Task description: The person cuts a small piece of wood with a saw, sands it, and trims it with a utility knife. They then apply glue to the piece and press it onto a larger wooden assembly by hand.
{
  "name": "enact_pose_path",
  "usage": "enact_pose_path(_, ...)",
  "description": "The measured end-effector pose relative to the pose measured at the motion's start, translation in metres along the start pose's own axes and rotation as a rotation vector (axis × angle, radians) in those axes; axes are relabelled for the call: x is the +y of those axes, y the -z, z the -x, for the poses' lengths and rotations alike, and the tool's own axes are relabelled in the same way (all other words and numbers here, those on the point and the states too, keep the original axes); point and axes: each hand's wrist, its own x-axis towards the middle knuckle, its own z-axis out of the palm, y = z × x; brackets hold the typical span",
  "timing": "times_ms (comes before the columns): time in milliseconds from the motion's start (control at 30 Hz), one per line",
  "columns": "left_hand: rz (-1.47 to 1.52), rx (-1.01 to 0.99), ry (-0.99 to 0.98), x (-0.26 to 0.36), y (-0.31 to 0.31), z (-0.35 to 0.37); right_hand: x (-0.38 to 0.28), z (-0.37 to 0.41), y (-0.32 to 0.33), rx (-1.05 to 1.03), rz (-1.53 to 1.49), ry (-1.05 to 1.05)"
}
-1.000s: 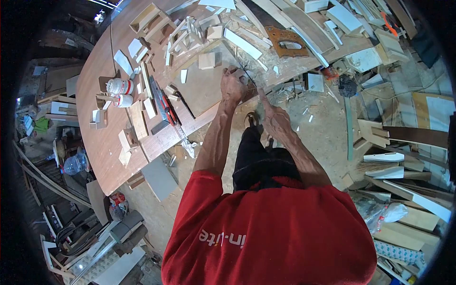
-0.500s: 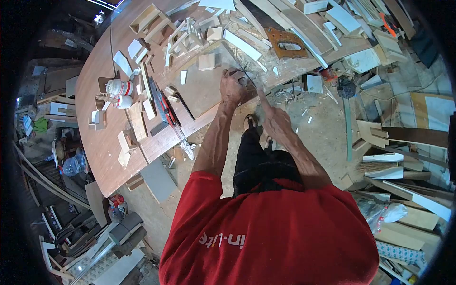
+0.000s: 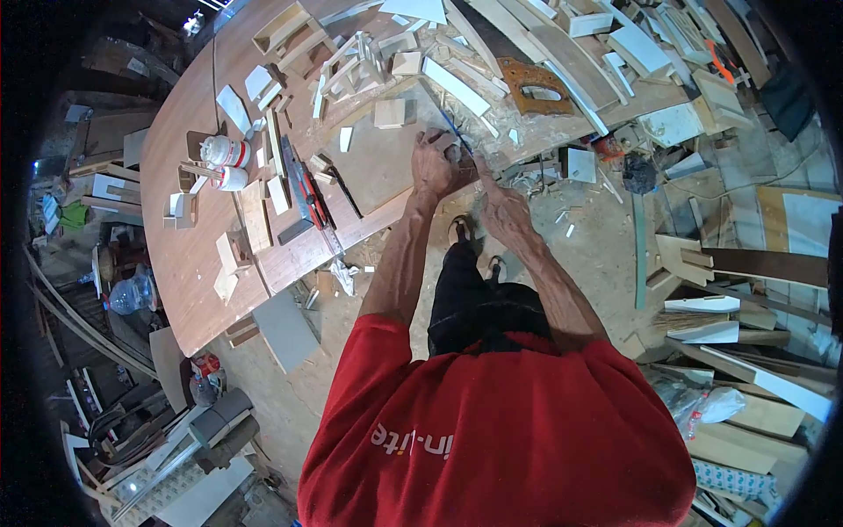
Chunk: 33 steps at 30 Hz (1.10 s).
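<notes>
My left hand is at the near edge of the wooden table, fingers curled over a small wooden piece that they partly hide. Beside it, my right hand is closed, its index finger stretched forward along a thin, dark bluish blade-like tool. This tool slants up and left from the fingertip, past the wooden piece; its exact kind is too small to tell. Just beyond my left hand lies a small wood block on a flat board.
A wooden-handled handsaw lies among offcuts at the table's far right. Left of my hands are red-handled pliers, white glue bottles and wood pieces. The table ends near my legs; timber is stacked at right.
The view has shifted slightly. The blade-like tool and my right hand have moved a little relative to the wooden piece; my left hand keeps its place on it.
</notes>
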Motion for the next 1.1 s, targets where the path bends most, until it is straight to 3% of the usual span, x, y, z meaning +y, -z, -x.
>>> enact_pose_path(167,0.036,0.020,-0.055,0.006,0.006,0.001,-0.004,0.001,0.001,-0.005,0.128,0.003)
enact_pose_path(433,0.001,0.013,-0.134,0.004,0.008,-0.002,-0.018,0.033,0.027,-0.094,-0.031,-0.075)
enact_pose_path(533,-0.014,-0.014,-0.144,0.005,0.009,-0.003,-0.020,0.039,0.028,-0.122,0.036,-0.121)
enact_pose_path(767,0.001,-0.043,-0.152,0.006,0.010,-0.003,-0.016,0.008,0.016,-0.107,-0.008,-0.067)
enact_pose_path(833,-0.006,-0.062,-0.134,0.005,0.010,-0.002,-0.015,-0.001,0.009,-0.020,-0.027,0.029)
enact_pose_path(933,0.015,-0.019,-0.125,-0.001,0.004,-0.004,-0.024,0.015,0.033,-0.162,-0.015,-0.097)
enact_pose_path(1100,0.028,-0.015,-0.220,-0.001,0.007,-0.003,-0.020,0.013,0.023,-0.128,-0.041,-0.077)
